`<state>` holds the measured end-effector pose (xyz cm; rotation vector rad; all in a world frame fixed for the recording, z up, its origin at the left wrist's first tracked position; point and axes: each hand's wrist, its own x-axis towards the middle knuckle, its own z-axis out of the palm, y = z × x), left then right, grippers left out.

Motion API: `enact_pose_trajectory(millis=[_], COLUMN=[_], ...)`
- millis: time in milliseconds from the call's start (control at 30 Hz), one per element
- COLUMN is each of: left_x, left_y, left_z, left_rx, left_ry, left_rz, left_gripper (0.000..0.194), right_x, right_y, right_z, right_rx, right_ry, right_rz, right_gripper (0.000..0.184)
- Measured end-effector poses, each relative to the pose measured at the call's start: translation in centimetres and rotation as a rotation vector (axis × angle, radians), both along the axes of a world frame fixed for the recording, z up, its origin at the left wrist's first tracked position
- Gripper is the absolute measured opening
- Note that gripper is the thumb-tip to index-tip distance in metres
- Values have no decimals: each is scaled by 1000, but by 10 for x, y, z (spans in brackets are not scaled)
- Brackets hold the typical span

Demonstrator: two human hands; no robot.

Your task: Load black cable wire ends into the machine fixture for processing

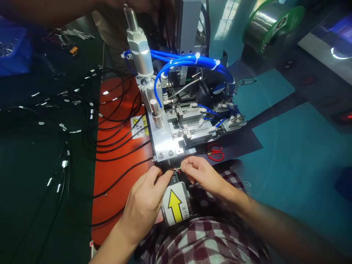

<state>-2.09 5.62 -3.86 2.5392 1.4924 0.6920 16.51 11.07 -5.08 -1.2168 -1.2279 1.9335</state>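
Thin coloured wires, red and light green among them, show between my two hands at the front edge of a metal machine. My right hand pinches these wires between thumb and forefinger. On the other side, my left hand has its thumb and forefinger closed at the end of the machine's track; what it grips is hidden by the fingers. Just below the fingertips sits a round housing with a yellow arrow label. Red-handled scissors lie to the right, beside the machine.
Several black cables run across an orange-red board at left, many with shiny metal ends. Blue air tubes arch over the machine. A solder wire spool stands at upper right, a blue bin at upper left. Another person's arm reaches in above.
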Motion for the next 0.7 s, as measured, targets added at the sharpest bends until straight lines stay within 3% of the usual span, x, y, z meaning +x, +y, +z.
enact_pose_trajectory(millis=[700], left_x=[-3], left_y=[-4], left_z=[-6], left_rx=[-48], left_ry=[4], left_rz=[1], left_gripper=[39], right_x=[0], right_y=[-1], right_z=[-3], right_rx=[2], right_ry=[-29], right_rz=[-17], right_gripper=[21])
